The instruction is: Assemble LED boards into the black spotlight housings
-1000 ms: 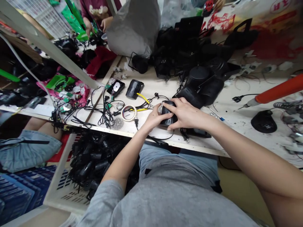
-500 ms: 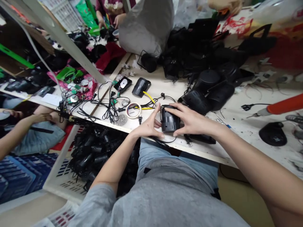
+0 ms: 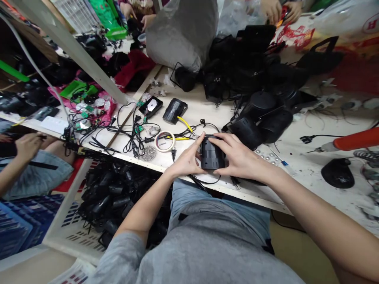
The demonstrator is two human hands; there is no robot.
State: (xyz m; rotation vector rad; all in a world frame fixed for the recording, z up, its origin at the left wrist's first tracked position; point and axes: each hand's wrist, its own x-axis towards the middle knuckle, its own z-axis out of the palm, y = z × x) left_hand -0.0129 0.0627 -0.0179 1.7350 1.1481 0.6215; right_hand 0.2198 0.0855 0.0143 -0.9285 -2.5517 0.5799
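Observation:
Near the bench's front edge, a black plastic housing (image 3: 212,154) with small slots sits between my hands. My left hand (image 3: 188,159) grips its left side, thumb and fingers bent around the edge. From the right, my right hand (image 3: 233,156) has its fingers over the top edge and its thumb at the near bottom edge. A black cable (image 3: 211,182) curves below the housing. Just left lie a roll of tape (image 3: 164,134), a two-pin plug (image 3: 173,153) and yellow-handled pliers (image 3: 185,124). Behind them is a similar black housing (image 3: 174,111).
A crate (image 3: 56,228) full of black parts stands below the bench at left. An orange-red electric screwdriver (image 3: 352,141) lies at right beside a black rounded part (image 3: 338,172). Black housings (image 3: 260,118) pile up behind. Co-workers' hands (image 3: 281,12) show at the far side.
My right hand has closed in more on the housing, its thumb shifting left along the bottom edge. The view has shifted slightly. A co-worker's hands at the far side have come into view.

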